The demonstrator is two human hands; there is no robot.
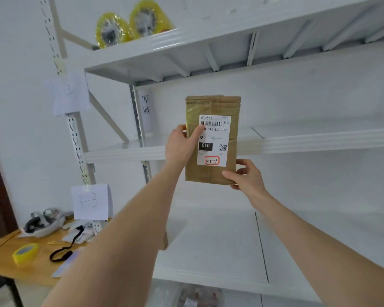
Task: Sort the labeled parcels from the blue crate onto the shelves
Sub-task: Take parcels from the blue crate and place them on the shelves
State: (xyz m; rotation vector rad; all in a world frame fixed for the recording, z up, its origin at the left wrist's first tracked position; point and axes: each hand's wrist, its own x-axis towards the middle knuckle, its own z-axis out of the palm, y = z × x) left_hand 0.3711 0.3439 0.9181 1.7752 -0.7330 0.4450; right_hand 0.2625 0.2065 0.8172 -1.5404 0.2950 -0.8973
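I hold a flat brown cardboard parcel (213, 107) upright in front of the white shelving. Its white label (215, 138) shows a barcode, "010" and a handwritten "3-2-4" in a red box. My left hand (180, 147) grips the parcel's left edge, thumb on the label. At the lower right corner my right hand (246, 176) pinches the parcel. The middle shelf (319, 138) runs just behind the parcel. The blue crate is out of view.
The top shelf (186, 43) carries two yellow-wrapped parcels (133, 25). A paper tag marked "3-3" (91, 202) hangs on the left upright. A wooden table (7, 264) at lower left holds a yellow tape roll (24, 252), a black strap and clutter. The lower shelf (220, 240) lies below my arms.
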